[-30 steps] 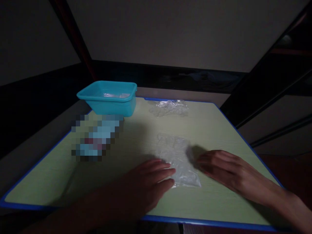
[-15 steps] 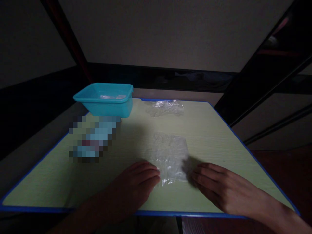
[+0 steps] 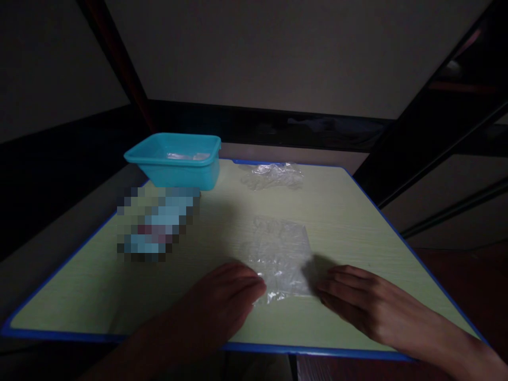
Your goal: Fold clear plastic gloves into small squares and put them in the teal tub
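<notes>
A clear plastic bag point(image 3: 280, 259) lies flattened and slightly wrinkled on the table, between my two hands. At its lower left corner, my left hand point(image 3: 234, 296) is closed, fingers pressed together and fingertips on the film. My right hand point(image 3: 353, 296) is at the lower right corner, its fingers curled together and closed at the bag's edge. Both thumbs are mostly hidden, so the exact pinch is hard to see. Farther back lies a second crumpled clear plastic piece point(image 3: 273, 176), touched by neither hand.
A turquoise plastic basin point(image 3: 178, 172) stands at the table's back left, with something clear and whitish inside. In front of it lies a blurred-out light-blue item point(image 3: 164, 219). The pale table point(image 3: 337, 211) has a blue rim, and a wall panel rises behind it.
The whole view has shifted slightly to the right. Both hands stay at the bag's lower corners, and the bag keeps its place on the table.
</notes>
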A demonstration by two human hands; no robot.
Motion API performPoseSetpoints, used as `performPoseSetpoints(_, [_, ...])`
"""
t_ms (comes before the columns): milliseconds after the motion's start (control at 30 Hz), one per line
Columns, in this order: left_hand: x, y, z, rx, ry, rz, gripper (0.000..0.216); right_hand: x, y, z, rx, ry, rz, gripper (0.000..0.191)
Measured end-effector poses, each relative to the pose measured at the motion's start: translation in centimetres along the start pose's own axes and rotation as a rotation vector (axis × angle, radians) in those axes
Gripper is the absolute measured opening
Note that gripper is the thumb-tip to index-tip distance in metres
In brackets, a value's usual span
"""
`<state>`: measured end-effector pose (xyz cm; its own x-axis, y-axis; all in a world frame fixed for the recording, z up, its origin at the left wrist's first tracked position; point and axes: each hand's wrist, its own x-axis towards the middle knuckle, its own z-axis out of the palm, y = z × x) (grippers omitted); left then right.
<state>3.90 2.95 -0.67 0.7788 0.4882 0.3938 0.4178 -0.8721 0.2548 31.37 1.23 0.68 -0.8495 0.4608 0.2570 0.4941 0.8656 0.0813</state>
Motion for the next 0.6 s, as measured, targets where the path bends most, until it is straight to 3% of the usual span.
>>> performPoseSetpoints(600, [-0.42, -0.34, -0.50, 0.105, -0.016, 0.031, 0.026, 0.49, -0.99, 0.21, -0.149, 0.001, -0.044, 0.033])
